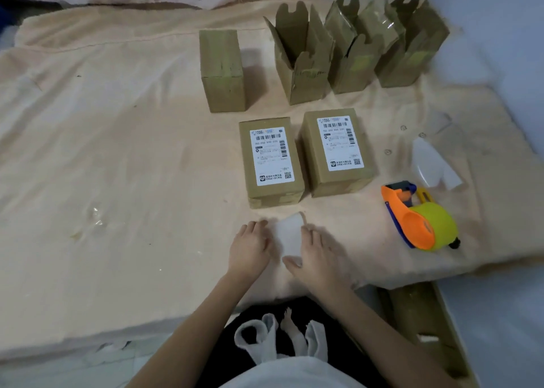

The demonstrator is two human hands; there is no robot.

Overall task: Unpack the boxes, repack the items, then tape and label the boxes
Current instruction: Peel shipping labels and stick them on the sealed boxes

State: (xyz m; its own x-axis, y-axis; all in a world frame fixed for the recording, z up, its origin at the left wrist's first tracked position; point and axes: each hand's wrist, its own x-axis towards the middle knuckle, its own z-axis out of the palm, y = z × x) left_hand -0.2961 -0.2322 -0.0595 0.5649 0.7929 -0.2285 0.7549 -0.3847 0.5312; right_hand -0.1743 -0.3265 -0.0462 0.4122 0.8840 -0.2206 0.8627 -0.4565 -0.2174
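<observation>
Head view, lower centre: your left hand (pixel 250 250) and right hand (pixel 316 253) pinch a label (pixel 288 237), likely peeling it for boxing.

Person seen from above, arms bare

Both forearms are showing bare from the bottom of the frame up to the left hand (pixel 250 248) and right hand (pixel 319 255), with no sleeves reaching them. At bottom centre the person is wearing a white top (pixel 294 373) over dark trousers (pixel 294 314), with pale socks (pixel 259 340).
</observation>
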